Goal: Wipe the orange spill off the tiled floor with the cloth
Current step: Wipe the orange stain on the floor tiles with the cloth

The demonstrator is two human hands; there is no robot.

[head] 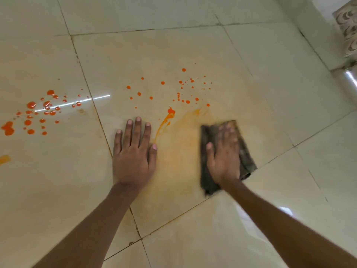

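While orange drops (31, 113) are lying thick at the far left of the tiled floor (193, 45), the left hand (133, 157) is resting flat, fingers spread, holding nothing; a smeared orange streak (177, 144) is showing beside it, and the right hand (225, 157) is pressing open-palmed on the dark cloth (247, 157).

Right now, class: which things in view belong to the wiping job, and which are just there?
Job:
cloth under the right hand
orange drops
orange smear
tiled floor
left hand, flat on the floor

Just there:
patterned fabric, far right
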